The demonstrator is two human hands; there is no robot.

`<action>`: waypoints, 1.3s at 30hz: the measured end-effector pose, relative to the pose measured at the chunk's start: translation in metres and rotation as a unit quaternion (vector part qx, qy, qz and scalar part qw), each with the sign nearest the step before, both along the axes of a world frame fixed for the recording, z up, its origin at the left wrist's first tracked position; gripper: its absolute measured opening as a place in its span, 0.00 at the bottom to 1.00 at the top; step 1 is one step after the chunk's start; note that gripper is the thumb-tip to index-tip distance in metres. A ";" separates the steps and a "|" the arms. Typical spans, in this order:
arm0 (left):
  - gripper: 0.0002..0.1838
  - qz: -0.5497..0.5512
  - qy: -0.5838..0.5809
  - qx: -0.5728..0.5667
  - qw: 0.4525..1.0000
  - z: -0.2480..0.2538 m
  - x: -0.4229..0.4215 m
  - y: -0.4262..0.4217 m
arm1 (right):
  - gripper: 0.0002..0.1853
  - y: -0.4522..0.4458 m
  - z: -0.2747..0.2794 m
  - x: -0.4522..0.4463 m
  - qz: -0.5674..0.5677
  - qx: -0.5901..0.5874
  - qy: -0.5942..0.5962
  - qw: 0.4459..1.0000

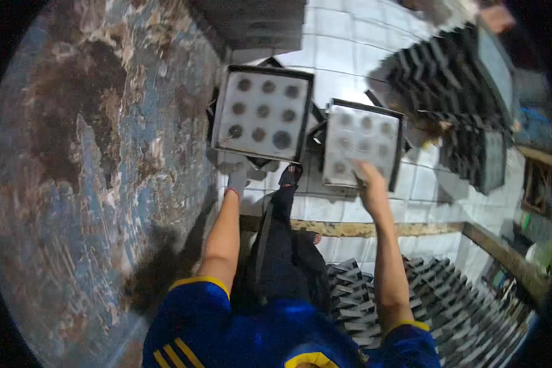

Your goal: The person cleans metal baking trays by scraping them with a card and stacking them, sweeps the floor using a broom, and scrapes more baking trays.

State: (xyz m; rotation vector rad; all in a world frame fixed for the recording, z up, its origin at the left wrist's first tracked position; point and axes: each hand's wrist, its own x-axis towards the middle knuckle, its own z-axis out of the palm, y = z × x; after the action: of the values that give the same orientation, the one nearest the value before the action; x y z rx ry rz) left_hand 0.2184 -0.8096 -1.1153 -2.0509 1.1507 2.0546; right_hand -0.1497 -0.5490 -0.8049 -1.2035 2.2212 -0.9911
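Two square, dark-rimmed trays lie on the tiled floor, each with a pale surface marked by several round dark patches. My left hand (237, 175), grey as if gloved, with a red band at the wrist, is just below the near edge of the left tray (265, 126). Its fingers are blurred, and I cannot tell whether it grips anything. Over the near edge of the right tray (362, 147) is my right hand (370, 179), smeared by motion. Its fingers look stretched out, with nothing visible in them; whether they touch the tray is unclear.
A peeling wall (104, 184) rises close on the left. Stacked dark trays (454, 86) stand at the upper right, and more stacks (454, 306) at the lower right. A low ledge (386, 229) crosses the floor beside my foot (291, 175).
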 end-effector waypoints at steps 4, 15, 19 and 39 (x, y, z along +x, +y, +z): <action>0.20 0.101 0.061 0.007 0.993 -0.077 0.002 -0.006 | 0.23 -0.134 -0.194 0.056 0.157 0.241 -0.029 0.957; 0.21 0.369 0.225 0.073 0.899 -0.152 -0.086 0.000 | 0.33 -0.099 -0.155 0.072 -0.203 0.198 -0.483 0.829; 0.22 0.262 0.293 0.172 0.903 -0.064 -0.036 0.012 | 0.31 -0.066 -0.055 0.027 -0.234 0.174 -0.493 0.820; 0.07 -0.393 0.725 -0.234 0.515 0.550 -0.287 0.320 | 0.12 0.322 0.583 0.206 0.015 0.088 0.766 0.636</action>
State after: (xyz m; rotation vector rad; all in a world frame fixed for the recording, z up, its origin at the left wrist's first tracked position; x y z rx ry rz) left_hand -0.0689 -0.4897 -0.5657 0.9853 2.1306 2.5378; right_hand 0.0561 -0.2275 -0.2220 -2.4328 3.1237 0.8009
